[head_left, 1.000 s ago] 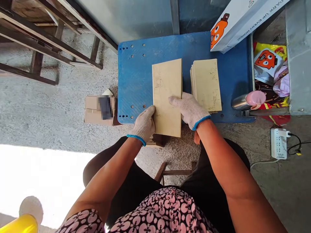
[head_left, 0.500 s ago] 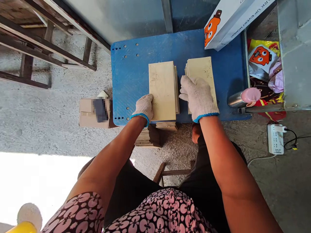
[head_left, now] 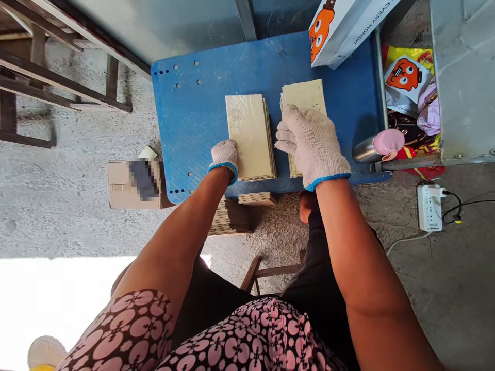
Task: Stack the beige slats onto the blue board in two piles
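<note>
Squaring two stacks of pale boards on the blue bench. Left hand at the near-left corner of the left stack, fingers curled against its edge – grip hidden, cannot tell. Right hand flat and open atop the right stack, gripping nothing. Best done with even downward pressure – edges nudged flush, stacks kept apart.
</note>
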A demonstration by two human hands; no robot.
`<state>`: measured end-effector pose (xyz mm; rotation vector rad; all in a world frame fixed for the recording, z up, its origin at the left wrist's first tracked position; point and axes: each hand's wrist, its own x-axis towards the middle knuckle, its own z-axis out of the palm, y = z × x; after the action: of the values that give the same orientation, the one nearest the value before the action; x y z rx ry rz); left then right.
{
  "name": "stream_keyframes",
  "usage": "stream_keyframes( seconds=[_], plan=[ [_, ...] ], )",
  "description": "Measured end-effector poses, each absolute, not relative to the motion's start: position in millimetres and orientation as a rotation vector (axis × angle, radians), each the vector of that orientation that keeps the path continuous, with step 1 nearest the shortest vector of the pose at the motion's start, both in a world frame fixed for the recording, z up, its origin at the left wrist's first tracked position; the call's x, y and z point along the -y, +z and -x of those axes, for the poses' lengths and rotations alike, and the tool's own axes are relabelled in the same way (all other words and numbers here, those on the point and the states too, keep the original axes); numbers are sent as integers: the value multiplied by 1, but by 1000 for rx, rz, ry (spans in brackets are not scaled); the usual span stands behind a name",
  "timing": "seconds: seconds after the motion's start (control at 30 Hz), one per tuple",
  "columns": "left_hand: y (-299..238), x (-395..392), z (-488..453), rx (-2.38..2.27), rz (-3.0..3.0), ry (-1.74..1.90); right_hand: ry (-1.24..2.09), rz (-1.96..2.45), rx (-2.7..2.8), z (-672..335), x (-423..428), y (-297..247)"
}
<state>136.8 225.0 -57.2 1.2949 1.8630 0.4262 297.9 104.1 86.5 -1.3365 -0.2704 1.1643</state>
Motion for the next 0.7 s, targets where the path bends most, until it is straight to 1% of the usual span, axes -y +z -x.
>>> stream_keyframes(
  seconds=[0.13,0.37,0.53,0.7],
  plan=[
    [-59,-225,-137,-1844,-1181,450,1159,1349,284,-298,-103,85],
    [-59,-215,-135,-1805,-1319,473,1168,1346,298,-297,-104,78],
    [-56,-214,-128,-1829,-1537,387,1152,1316,288,-298,-103,80],
    [-49,-206,-103,-1829,-1725,565,1171,1343,352,-300,-104,79]
  ],
)
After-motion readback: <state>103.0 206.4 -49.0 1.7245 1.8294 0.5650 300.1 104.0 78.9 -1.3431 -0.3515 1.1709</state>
